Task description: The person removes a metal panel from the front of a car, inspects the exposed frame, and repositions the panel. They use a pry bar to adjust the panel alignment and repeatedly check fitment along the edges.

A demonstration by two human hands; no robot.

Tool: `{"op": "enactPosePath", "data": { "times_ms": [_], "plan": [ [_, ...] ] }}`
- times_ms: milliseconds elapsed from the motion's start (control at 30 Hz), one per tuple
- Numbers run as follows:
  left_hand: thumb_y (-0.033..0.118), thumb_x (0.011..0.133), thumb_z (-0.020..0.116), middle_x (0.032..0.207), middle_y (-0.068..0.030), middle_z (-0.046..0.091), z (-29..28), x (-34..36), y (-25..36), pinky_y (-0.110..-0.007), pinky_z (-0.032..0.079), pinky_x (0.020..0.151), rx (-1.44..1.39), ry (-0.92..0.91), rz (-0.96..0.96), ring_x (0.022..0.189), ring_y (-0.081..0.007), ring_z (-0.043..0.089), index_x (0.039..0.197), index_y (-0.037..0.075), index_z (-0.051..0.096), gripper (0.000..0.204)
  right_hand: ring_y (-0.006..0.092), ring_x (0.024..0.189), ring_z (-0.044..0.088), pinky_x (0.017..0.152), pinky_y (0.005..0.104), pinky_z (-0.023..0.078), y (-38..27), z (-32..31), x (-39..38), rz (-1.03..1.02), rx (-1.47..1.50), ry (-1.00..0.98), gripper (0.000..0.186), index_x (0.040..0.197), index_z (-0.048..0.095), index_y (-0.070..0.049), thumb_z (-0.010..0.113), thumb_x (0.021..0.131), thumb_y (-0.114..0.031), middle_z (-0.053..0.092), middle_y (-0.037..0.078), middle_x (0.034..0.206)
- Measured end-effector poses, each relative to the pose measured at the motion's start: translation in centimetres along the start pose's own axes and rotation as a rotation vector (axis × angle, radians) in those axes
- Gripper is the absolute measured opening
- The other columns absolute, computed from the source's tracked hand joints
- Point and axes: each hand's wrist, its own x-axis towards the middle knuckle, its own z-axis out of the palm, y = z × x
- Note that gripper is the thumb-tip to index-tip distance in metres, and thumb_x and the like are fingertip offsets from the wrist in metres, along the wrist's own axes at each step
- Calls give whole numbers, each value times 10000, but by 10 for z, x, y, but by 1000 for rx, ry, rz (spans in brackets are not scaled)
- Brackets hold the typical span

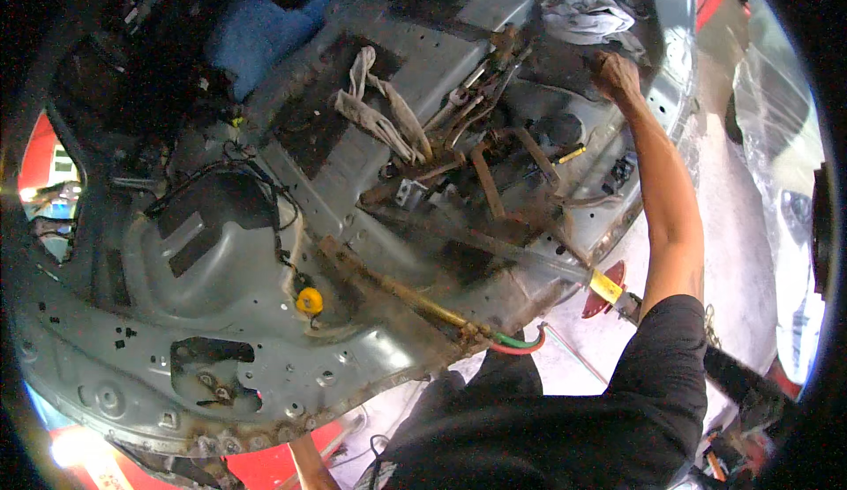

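Observation:
My right hand point(615, 77) reaches far over the bare grey metal car body point(291, 349), with its fingers curled down against a dark patch of the panel. Whatever it grips, if anything, is hidden under the fingers. Just beyond it lies a crumpled white rag point(587, 15). Of my left arm only a piece of forearm point(309, 462) shows at the lower edge, below the panel's rim; that hand is out of sight. Between the arms, a brass torch point(423, 303) with red and green hoses point(519, 345) rests across the panel edge.
Pale work gloves point(379, 115), several wrenches point(459, 97) and rusty brackets point(485, 177) lie on the body. A long metal bar with a yellow band point(605, 285) juts over the near edge. A yellow cap point(309, 302) hangs on wiring; blue cloth point(260, 40) lies far left.

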Motion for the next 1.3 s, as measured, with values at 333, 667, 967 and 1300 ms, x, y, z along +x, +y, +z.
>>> {"op": "enactPosePath", "data": {
  "times_ms": [333,667,967,1300],
  "plan": [
    [424,952,517,1158,-102,610,-41,59,30,-469,531,857,96,-287,-10,1049,-291,604,1286,87,514,475,265,705,626,648,403,477,-80,-66,-252,66,653,353,419,1010,607,57,704,742,-252,612,174,737],
    [312,964,586,1006,-110,640,-83,144,45,-296,557,637,206,-697,-87,805,-242,664,1165,17,532,361,102,545,473,486,267,362,-330,-80,-642,470,1252,418,213,866,600,-10,656,753,-182,522,1,657],
    [499,951,520,1037,-197,605,-82,151,66,-416,565,775,167,-1006,-246,919,-299,648,1096,-73,521,590,44,454,388,407,231,274,-476,-77,-824,633,1248,70,188,944,597,-42,634,852,-203,463,-46,592],
    [589,874,597,936,-144,653,-74,181,43,-377,552,655,227,-916,-219,794,-268,668,1072,-45,585,665,253,599,559,560,373,422,-594,-85,-832,-13,928,-11,282,953,583,10,695,832,-219,570,164,676]
  ]
}}
